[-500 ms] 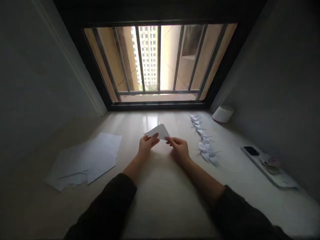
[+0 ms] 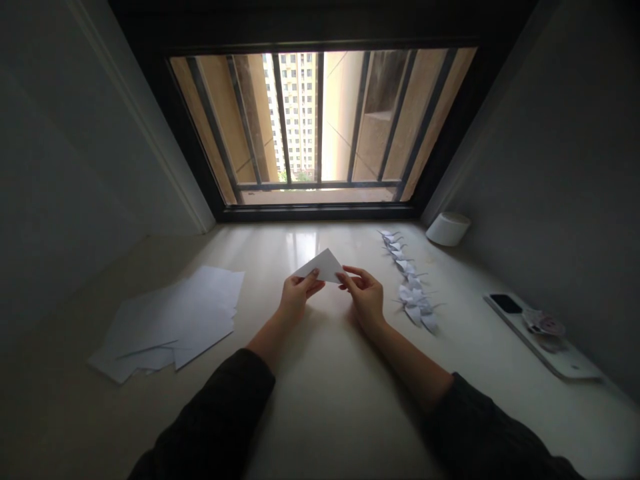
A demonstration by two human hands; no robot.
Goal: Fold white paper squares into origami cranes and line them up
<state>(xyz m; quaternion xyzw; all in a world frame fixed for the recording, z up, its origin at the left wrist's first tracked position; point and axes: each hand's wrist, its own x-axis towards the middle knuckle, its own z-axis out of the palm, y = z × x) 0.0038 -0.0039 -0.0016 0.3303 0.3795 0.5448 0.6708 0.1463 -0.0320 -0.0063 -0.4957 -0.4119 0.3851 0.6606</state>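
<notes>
A white sheet of paper folded into a triangle point(image 2: 326, 264) is held up over the pale tabletop, its peak pointing away from me. My left hand point(image 2: 299, 292) pinches its left corner, thumb on top and fingers beneath. At the right corner, my right hand point(image 2: 366, 293) grips the paper between thumb and fingers, the index finger raised slightly behind the edge. To the right of my hands runs a row of small folded paper pieces point(image 2: 411, 293) with thin pointed tips. Loose white sheets point(image 2: 180, 320) lie overlapping on the left.
A phone point(image 2: 540, 339) lies at the right, with a small round object point(image 2: 547, 324) on it that I cannot make out. A white rounded cylinder point(image 2: 448, 229) stands by the right wall. Beyond the table is a dark-framed window point(image 2: 320, 212) with bars.
The folded paper's edges now line up into one neat peak, where two tips showed before. My right hand has shifted slightly right, and its index finger has lifted.
</notes>
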